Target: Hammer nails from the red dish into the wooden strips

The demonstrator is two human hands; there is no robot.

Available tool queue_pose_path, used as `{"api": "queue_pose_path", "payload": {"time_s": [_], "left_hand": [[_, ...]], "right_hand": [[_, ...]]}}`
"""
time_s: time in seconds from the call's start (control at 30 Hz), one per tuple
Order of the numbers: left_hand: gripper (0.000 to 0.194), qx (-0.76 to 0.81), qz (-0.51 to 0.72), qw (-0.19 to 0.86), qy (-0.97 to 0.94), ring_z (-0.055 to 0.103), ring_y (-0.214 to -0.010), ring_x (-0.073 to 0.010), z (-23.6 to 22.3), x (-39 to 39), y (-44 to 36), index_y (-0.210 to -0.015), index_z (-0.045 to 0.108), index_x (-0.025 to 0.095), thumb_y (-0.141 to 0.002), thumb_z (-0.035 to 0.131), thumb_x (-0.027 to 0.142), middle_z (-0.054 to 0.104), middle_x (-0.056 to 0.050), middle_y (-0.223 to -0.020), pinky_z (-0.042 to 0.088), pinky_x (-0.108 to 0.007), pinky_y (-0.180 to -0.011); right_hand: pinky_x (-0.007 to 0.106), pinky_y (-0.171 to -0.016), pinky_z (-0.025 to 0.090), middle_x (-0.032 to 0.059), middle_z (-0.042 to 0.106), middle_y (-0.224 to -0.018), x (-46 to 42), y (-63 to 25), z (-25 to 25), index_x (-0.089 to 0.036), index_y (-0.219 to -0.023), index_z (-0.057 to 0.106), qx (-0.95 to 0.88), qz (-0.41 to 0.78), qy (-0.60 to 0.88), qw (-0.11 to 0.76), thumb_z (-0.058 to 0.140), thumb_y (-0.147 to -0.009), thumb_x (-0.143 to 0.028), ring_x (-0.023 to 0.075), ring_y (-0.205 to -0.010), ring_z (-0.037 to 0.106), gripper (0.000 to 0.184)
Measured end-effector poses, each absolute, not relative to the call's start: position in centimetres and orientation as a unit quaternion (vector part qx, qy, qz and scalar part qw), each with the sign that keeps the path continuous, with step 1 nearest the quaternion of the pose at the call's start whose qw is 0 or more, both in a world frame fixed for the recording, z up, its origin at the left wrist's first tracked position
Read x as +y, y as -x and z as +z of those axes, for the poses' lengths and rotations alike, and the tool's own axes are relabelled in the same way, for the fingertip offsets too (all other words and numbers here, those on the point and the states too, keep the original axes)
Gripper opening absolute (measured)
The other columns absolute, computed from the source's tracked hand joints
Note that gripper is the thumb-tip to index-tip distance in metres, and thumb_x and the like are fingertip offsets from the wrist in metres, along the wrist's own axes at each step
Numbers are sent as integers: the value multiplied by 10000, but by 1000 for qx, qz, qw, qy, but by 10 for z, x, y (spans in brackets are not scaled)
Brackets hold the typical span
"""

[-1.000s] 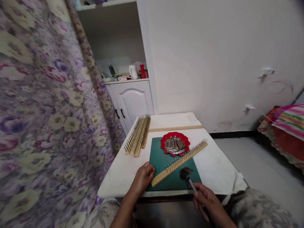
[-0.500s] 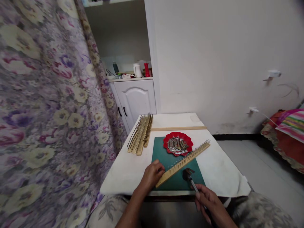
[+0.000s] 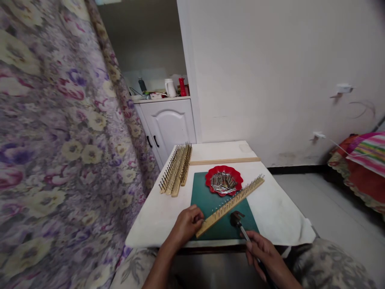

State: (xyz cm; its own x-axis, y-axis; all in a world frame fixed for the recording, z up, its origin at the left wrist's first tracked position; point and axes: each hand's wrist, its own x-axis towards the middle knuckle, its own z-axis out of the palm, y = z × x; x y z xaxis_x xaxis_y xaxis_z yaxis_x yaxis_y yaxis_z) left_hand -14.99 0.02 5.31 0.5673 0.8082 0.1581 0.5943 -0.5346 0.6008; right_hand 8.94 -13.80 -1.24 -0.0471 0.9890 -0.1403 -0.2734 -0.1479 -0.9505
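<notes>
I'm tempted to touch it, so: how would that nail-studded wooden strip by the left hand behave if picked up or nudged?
The wooden strip is probably stiff, as it runs straight. Being long and narrow, it may swivel if nudged at one end. Its protruding nails would likely make gripping it awkward.

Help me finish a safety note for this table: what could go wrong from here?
1. The left hand is close by the near end of the nail-studded strip; a stray swing of the hammer in the right hand could hit it.
2. The strip lies slantwise, its far end beyond the green mat, so it might shift if struck.
3. The red bowl of loose nails sits right behind the strip; a bump could scatter them.
</notes>
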Motion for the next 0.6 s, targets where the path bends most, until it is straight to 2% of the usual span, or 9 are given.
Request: {"api": "queue_pose_path", "payload": {"time_s": [0.6], "left_hand": [[130, 411, 185, 205, -869, 536, -720, -128, 49, -2, 129, -728, 579, 185, -780, 470, 138, 564, -20, -785, 375, -214, -645]], "right_hand": [[141, -255, 181, -66, 594, -503, -138, -88, -13, -148, -1092, 497, -398, 607, 466, 506, 537, -817, -534, 33, -212, 354, 476]]}}
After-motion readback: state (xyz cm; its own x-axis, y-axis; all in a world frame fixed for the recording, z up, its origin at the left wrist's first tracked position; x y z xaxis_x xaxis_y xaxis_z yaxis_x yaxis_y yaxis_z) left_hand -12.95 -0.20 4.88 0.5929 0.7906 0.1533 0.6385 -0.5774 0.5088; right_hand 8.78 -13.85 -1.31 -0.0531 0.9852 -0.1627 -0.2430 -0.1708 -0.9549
